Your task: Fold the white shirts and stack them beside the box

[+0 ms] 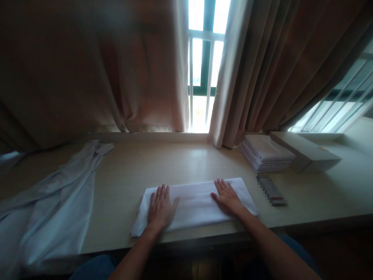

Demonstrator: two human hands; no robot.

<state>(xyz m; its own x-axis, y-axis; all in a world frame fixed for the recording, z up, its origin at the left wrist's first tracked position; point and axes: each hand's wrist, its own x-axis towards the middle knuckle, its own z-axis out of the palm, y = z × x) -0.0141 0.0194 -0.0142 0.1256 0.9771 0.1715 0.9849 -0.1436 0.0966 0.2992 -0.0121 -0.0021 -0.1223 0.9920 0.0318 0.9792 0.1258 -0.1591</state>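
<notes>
A white cloth (194, 204), folded into a long rectangle, lies on the wooden table (163, 163) near its front edge. My left hand (160, 208) rests flat on the cloth's left part, fingers stretched out and palm down. My right hand (229, 198) lies flat on the right part, fingers also extended. Neither hand grips anything.
A pale blue garment (55, 206) sprawls over the table's left end. At the back right sit a stack of folded white cloths (265, 153) and a long white box (304, 149). A small blurred-out object (272, 190) lies right of the cloth. Curtains (279, 66) and a window (202, 66) stand behind.
</notes>
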